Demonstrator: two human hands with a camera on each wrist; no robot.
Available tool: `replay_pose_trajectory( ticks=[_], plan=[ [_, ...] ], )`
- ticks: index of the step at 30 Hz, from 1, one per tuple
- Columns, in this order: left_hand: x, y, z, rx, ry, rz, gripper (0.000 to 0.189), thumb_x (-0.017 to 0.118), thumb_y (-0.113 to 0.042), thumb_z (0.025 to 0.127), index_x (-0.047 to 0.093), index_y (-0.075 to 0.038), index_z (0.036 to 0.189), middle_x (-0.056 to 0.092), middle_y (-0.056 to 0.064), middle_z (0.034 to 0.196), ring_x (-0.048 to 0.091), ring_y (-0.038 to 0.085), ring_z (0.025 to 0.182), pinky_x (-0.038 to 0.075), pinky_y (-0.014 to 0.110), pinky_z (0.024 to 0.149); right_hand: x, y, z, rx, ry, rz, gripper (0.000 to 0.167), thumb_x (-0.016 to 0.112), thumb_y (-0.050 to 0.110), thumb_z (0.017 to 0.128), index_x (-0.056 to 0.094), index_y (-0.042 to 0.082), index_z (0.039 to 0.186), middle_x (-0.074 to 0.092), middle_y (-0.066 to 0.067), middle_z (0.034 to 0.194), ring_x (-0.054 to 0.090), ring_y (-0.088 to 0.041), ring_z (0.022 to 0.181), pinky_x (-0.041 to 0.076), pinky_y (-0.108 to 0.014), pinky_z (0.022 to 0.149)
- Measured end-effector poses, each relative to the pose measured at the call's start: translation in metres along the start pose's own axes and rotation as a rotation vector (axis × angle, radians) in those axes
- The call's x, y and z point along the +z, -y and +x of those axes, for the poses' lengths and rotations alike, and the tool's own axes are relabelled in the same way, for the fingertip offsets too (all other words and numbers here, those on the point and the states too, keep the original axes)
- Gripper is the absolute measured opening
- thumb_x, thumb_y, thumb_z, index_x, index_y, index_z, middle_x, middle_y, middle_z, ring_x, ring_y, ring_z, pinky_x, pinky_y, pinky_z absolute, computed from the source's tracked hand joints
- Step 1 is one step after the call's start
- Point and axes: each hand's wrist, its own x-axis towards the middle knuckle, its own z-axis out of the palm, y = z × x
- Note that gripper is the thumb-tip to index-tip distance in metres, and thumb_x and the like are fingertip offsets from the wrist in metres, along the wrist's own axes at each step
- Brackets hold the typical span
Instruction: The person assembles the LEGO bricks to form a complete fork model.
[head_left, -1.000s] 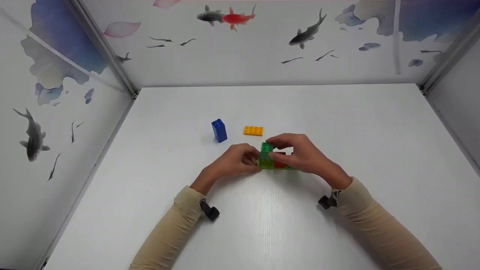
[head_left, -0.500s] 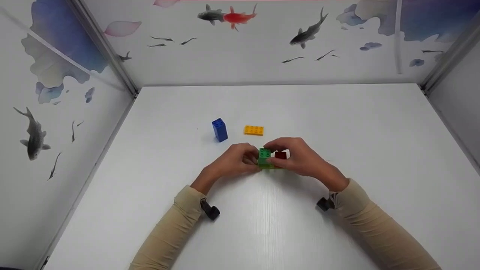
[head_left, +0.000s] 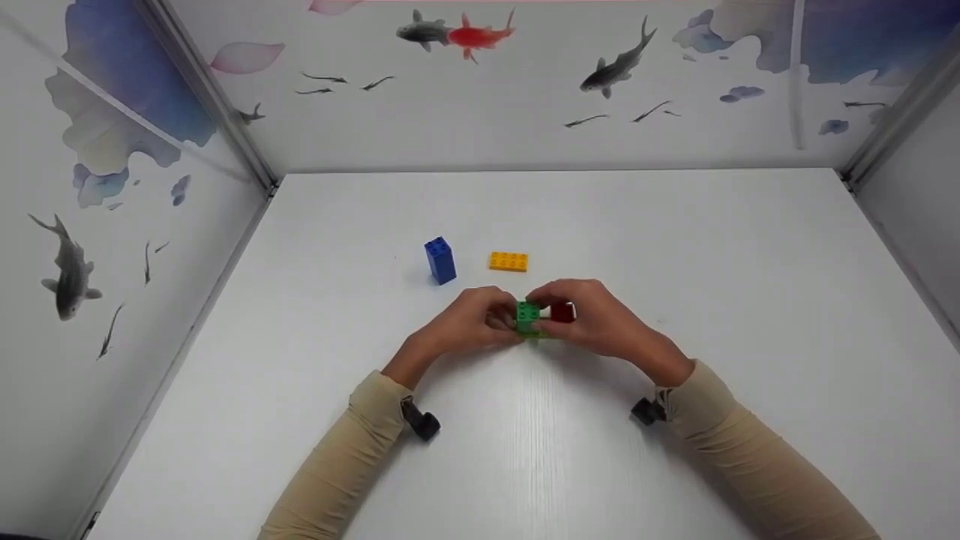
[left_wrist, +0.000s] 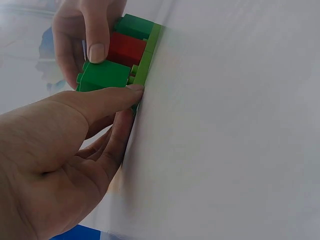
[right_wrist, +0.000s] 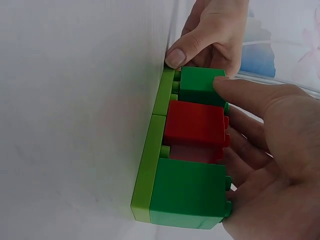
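Note:
My left hand (head_left: 469, 321) pinches the left end of a lime green base (right_wrist: 150, 165), which looks like two plates end to end. My right hand (head_left: 600, 319) holds a green brick (head_left: 527, 315) between thumb and fingers over that same end. In the right wrist view, lime studs show between this brick and the base; whether it is fully seated I cannot tell. A red brick (right_wrist: 195, 122) stands mid-base. Another green brick (right_wrist: 187, 192) sits on the base's other end, hidden by my right hand in the head view.
Behind my hands on the white table (head_left: 712, 247), a tall blue block (head_left: 440, 260) stands upright. To its right a yellow plate (head_left: 508, 261) lies flat, studs up. White walls (head_left: 480, 112) with painted fish enclose the table at the back and sides.
My right hand has lowered the green brick and shifted slightly left, bringing it down at the base's left end. My left hand has stayed in place.

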Motion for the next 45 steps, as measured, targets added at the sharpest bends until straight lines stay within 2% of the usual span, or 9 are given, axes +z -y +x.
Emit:
replay_pose_trajectory(
  ticks=[10,17,26,31,40,45],
  plan=[
    [-0.0005,-0.0009,-0.0005,0.026,-0.016,0.033,0.031,0.086,-0.013,0.093,0.077,-0.011,0.122,0.075,0.004,0.114,0.073,0.014,0.101,0.063,0.029,0.094,-0.0003,0.0028,-0.0004,0.018,-0.01,-0.025,0.032,0.085,0.017,0.096,0.079,0.016,0.128,0.077,0.004,0.104,0.058,-0.016,0.079,0.049,-0.023,0.069],
    [-0.0003,-0.0012,-0.0009,0.006,-0.012,0.028,0.031,0.086,-0.013,0.093,0.076,-0.012,0.123,0.075,0.003,0.114,0.073,0.012,0.1,0.063,0.027,0.094,-0.0002,0.003,-0.001,0.02,-0.017,-0.024,0.032,0.085,0.017,0.095,0.08,0.016,0.127,0.079,0.004,0.105,0.059,-0.016,0.079,0.05,-0.022,0.069],
    [-0.0002,-0.0005,-0.0017,0.021,-0.017,0.01,0.032,0.087,-0.011,0.092,0.076,-0.009,0.123,0.076,0.005,0.114,0.075,0.014,0.101,0.064,0.027,0.092,0.0008,0.0024,-0.0009,0.019,-0.017,-0.012,0.031,0.086,0.017,0.095,0.081,0.015,0.125,0.08,0.004,0.104,0.059,-0.017,0.079,0.049,-0.021,0.069],
    [-0.0005,-0.0015,-0.0024,0.007,-0.022,0.015,0.032,0.087,-0.013,0.093,0.077,-0.01,0.123,0.075,0.003,0.114,0.074,0.012,0.1,0.064,0.026,0.092,0.0005,0.0017,-0.0003,0.026,-0.02,-0.017,0.032,0.087,0.019,0.094,0.082,0.016,0.126,0.081,0.004,0.106,0.058,-0.016,0.078,0.048,-0.021,0.068],
    [-0.0001,0.0,-0.0017,0.024,-0.033,0.016,0.032,0.087,-0.012,0.091,0.078,-0.009,0.122,0.076,0.006,0.115,0.075,0.016,0.1,0.064,0.029,0.092,0.0006,-0.0012,0.0001,0.021,-0.03,-0.017,0.031,0.087,0.019,0.094,0.083,0.015,0.124,0.081,0.005,0.097,0.058,-0.016,0.074,0.046,-0.021,0.065],
    [0.0014,-0.0006,-0.001,0.006,-0.033,0.011,0.034,0.088,-0.011,0.091,0.077,-0.009,0.123,0.076,0.006,0.115,0.075,0.016,0.1,0.064,0.028,0.092,0.0003,-0.0031,-0.0004,0.022,-0.031,-0.03,0.031,0.087,0.018,0.094,0.083,0.016,0.125,0.081,0.005,0.097,0.058,-0.015,0.074,0.046,-0.021,0.064]
  ],
)
